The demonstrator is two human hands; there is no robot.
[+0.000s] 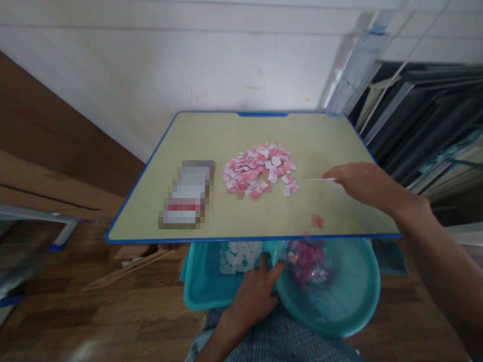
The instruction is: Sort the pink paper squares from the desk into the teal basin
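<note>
Blue-edged board point(320, 130) before a white wall point(226, 65); 1 heap of pink-and-white pieces point(260, 158) lies mid-board. Your right hand point(366, 183) pinches a thin white item point(319, 179), kind unclear, toward it: seemingly fine work, the next move calling for steadiness. Your left hand point(258, 289), fingers parted, is between tub point(207, 304) and basin point(373, 296); whether it grips, you cannot tell. The basin's contents blur; the board hides both far rims.

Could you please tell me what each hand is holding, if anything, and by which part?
The right hand holds a thin white stick-like thing by its right end. Whether the left hand grips the round basin cannot be told.
</note>
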